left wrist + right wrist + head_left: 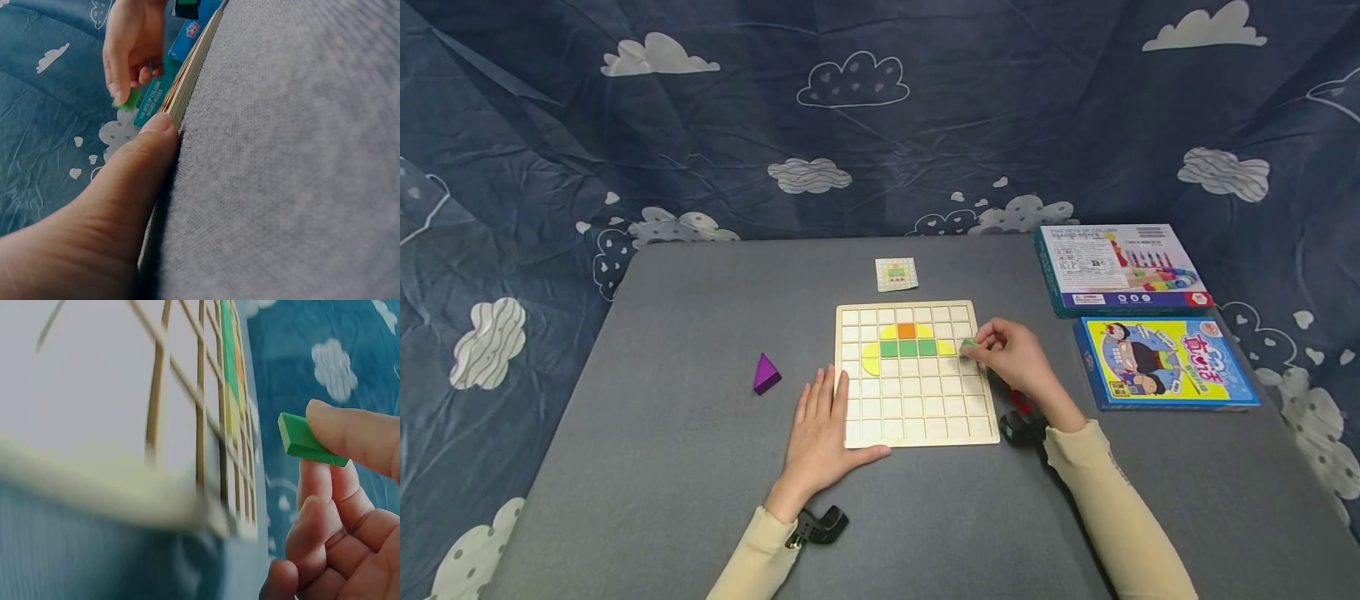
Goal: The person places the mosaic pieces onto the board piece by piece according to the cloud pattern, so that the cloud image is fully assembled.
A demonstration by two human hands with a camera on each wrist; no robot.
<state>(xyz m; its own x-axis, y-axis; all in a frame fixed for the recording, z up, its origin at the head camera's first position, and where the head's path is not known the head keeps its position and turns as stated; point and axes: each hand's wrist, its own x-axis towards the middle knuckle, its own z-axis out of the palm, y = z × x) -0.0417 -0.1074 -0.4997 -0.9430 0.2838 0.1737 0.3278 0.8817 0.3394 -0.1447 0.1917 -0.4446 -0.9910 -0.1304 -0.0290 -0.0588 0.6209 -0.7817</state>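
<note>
Head view first: a purple pyramid (766, 372) sits on the grey table (662, 467), well to the left of the wooden grid board (916, 408). The left hand (822, 429) lies flat at the board's lower left corner, fingers straight and together, thumb pressed along the near edge; it holds nothing. On the board's upper rows sit yellow, orange and green tiles (907, 347), and a small pattern card (897, 274) lies just beyond the board's far edge. At the board's right edge, level with the green row, the right hand (1017, 360) pinches a small green block (971, 342) between thumb and fingertips, the other fingers curled under. The right wrist view shows the block lifted off the board, just beside it. Right of the board lie a teal box (1116, 268) and, nearer, a blue box (1165, 362).
</note>
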